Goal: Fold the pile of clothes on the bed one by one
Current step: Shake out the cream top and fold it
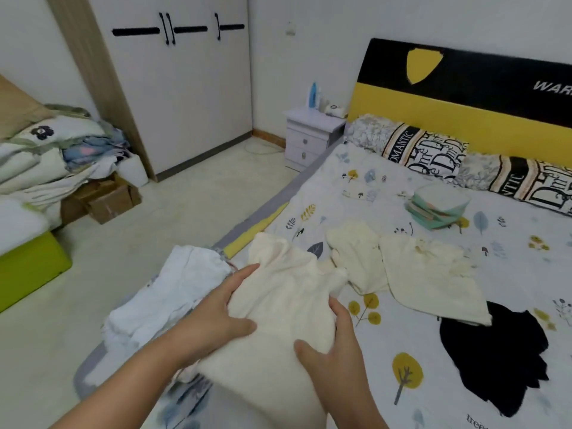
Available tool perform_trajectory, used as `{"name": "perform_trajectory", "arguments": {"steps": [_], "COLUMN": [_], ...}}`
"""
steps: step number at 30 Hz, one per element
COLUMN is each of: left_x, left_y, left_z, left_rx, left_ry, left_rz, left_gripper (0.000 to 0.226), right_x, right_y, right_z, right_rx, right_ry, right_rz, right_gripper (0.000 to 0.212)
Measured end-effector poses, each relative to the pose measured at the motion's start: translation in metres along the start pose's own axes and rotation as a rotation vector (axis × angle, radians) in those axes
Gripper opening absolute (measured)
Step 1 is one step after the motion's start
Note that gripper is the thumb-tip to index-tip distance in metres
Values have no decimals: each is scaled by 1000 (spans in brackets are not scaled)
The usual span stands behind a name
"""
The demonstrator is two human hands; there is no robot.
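While cream garment (278, 292) lies between both | left hand (223, 311) grips its left edge | right hand (334, 345) grips right edge

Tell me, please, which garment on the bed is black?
The black garment lying right of the right hand; the other clothes are cream or white.

A home bedroom: bed (402, 193), pillows (424, 150), wardrobe (185, 97), nightstand (312, 134).

Single head-worn wide-angle view, looking forward and down from the foot-side edge of the bed (433, 305), close over both forearms; faces the headboard (464, 97), wardrobe (185, 88) at far left.
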State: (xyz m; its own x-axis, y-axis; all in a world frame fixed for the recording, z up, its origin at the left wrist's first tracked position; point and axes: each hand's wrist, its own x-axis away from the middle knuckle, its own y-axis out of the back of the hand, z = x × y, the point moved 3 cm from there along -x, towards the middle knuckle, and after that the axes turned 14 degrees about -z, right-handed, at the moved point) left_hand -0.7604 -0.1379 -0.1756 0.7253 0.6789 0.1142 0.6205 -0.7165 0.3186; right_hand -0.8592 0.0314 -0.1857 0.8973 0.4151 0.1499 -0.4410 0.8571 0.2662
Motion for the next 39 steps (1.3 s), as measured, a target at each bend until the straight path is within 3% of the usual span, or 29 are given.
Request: {"name": "perform_trajectory", "arguments": {"steps": [7, 13, 23, 28, 32, 34, 39], "left_x": [-48, -97, -141, -133, -129, -124, -118], "left_y": [108, 184, 214, 199, 198, 194, 185], "left_z": [22, 73, 166, 210, 210, 214, 230], "left_rx": [-5, 52, 290, -38, -158, -218, -296], "left_ry": [75, 185, 403, 421, 195, 166, 254], "left_rz": [58, 89, 51, 37, -95, -55, 107], "left_gripper": [88, 78, 80, 67, 63, 65, 72], "right_x": [-4, -18, -35, -23, -12, -4, 6], "right_y": [-113, -217, -295, -310, -312, -313, -320], "right_z": [38, 40, 0, -42, -46, -52, -76], "right_rx": [-36, -13, 106, 250, 308, 401, 550], "right_ry": [-9, -86, -194, -362, -223, -168, -268], "right_rz": [-9, -20, -69, -37, -36, -7, 95], "right_gripper": [72, 76, 81, 92, 89, 86, 82]}}
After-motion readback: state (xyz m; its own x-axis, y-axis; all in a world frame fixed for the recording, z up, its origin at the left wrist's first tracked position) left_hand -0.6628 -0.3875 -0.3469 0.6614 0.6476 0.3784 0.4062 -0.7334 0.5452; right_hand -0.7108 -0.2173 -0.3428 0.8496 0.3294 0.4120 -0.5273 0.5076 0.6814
